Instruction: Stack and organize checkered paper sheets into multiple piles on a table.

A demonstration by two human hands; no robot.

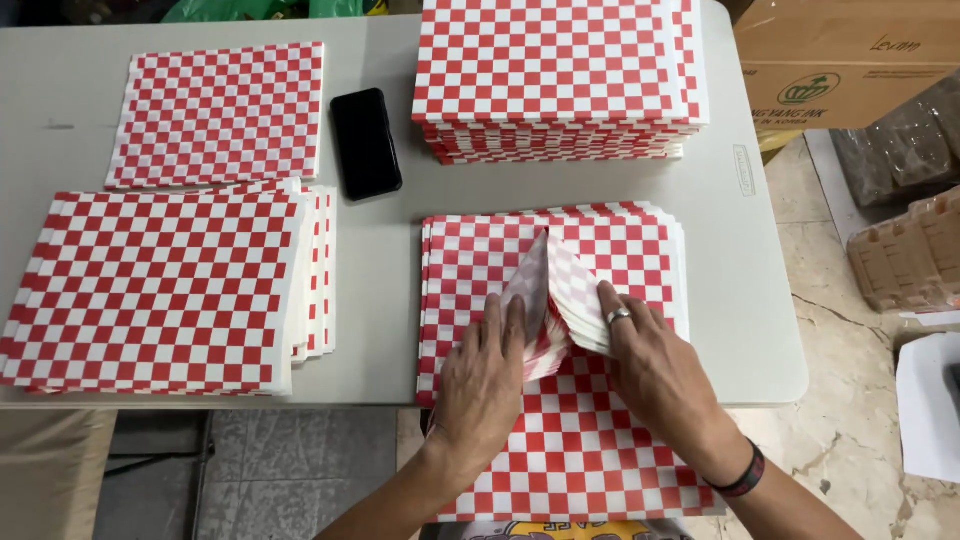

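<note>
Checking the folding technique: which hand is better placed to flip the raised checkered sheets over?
Probably the right hand: its fingers lie against the raised sheets, while the left hand presses the stack flat.

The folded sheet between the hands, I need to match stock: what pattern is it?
Red and white checks on the folded sheet, clearest in the head view.

Four checkered paper stacks (555,255), one phone (365,143)

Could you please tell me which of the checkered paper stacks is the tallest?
The far stack, beside the black phone: its edge shows many more layers than the others.
</note>
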